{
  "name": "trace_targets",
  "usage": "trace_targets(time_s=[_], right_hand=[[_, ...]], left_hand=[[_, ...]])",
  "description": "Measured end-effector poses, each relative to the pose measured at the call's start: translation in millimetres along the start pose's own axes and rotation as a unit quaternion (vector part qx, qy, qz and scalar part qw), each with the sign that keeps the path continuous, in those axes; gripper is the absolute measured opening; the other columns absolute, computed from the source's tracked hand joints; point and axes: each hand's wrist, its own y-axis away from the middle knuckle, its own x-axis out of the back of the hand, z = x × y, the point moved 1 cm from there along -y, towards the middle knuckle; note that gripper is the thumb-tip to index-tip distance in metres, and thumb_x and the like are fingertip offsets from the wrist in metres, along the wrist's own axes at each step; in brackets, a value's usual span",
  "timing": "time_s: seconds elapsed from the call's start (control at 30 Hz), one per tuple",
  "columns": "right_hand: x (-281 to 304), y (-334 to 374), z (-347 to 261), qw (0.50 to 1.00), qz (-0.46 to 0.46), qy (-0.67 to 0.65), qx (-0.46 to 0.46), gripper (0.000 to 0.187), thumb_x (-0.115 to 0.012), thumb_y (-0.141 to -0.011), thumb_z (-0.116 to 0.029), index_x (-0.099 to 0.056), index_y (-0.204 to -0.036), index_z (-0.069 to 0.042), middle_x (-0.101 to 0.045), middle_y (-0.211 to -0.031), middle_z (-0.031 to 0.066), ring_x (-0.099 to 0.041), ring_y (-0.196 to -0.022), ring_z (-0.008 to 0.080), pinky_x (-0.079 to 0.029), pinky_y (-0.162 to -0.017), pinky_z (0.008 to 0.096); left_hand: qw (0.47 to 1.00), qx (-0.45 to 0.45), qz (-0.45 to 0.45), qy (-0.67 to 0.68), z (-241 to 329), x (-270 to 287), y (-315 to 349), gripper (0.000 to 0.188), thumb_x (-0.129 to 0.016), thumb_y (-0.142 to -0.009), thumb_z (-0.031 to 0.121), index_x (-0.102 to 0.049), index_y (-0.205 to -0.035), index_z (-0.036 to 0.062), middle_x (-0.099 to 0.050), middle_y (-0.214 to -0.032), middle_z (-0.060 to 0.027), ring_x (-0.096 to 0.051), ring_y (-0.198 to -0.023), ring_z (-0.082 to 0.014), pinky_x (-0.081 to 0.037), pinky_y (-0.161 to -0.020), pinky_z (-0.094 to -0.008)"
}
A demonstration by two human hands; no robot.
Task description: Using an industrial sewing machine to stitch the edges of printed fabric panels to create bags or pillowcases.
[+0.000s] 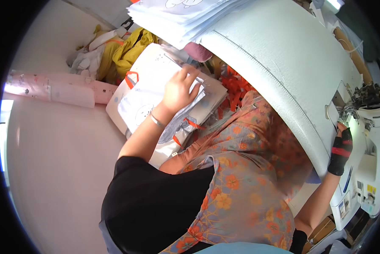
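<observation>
My left hand [179, 89] is over a pile of white printed fabric pieces [132, 106] at my left side. Its fingers are bent and apart, near the pile's upper right edge, and I see nothing gripped between them. A bracelet [157, 120] circles that wrist. My right hand [342, 144], in a black fingerless glove with a red band, rests on the table [274, 55] beside the needle area of a white sewing machine [374, 161]. Its fingertips point toward the lit needle plate, and whether they pinch anything is too small to make out.
Another stack of white printed pieces [181, 21] lies at the table's far left end. Yellow cloth [135, 48] and a pink roll [71, 89] are by the wall. Red strips [238, 86] hang beneath the table edge. A blue pen-like stick [348, 180] lies near the machine.
</observation>
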Motion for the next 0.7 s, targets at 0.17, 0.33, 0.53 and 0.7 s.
trace_targets(time_s=[0.17,0.33,0.53,0.7], right_hand=[[5,1,-13,0.997,0.043,-0.052,-0.034,0.021,-0.056,-0.094,-0.002,-0.07,-0.107,-0.008,-0.071,-0.104,0.0108,-0.066,-0.099,0.0241,-0.05,-0.091,0.0342],[9,3,-17,0.998,0.059,-0.01,-0.027,0.024,-0.059,-0.089,0.002,-0.071,-0.108,-0.007,-0.071,-0.102,0.0127,-0.067,-0.097,0.0275,-0.05,-0.089,0.0349],[5,2,-12,0.998,0.059,0.01,-0.021,0.023,-0.061,-0.089,-0.001,-0.071,-0.109,-0.007,-0.071,-0.103,0.0144,-0.067,-0.097,0.0304,-0.051,-0.088,0.0363],[3,5,-11,0.997,0.064,-0.019,-0.031,0.024,-0.061,-0.089,-0.001,-0.071,-0.109,-0.007,-0.071,-0.103,0.015,-0.067,-0.096,0.0318,-0.051,-0.088,0.0371]], left_hand=[[0.962,-0.078,0.133,-0.226,1,32,-179,0.041,-0.069,-0.08,0.027,-0.067,-0.113,0.0043,-0.062,-0.119,-0.0131,-0.063,-0.102,-0.0324,-0.052,-0.085,-0.0402],[0.964,0.08,-0.189,-0.17,-40,27,-243,0.043,-0.063,-0.083,0.039,-0.071,-0.108,0.0044,-0.068,-0.114,-0.015,-0.065,-0.106,-0.0331,-0.052,-0.089,-0.0418],[0.965,0.087,-0.136,-0.209,-71,18,-246,0.037,-0.054,-0.092,0.038,-0.074,-0.101,0.0087,-0.071,-0.102,-0.0144,-0.067,-0.1,-0.0314,-0.053,-0.086,-0.0415],[0.971,0.085,-0.147,-0.168,-85,23,-258,0.031,-0.051,-0.093,0.03,-0.073,-0.105,0.0109,-0.071,-0.101,-0.012,-0.066,-0.098,-0.0314,-0.052,-0.084,-0.0407]])
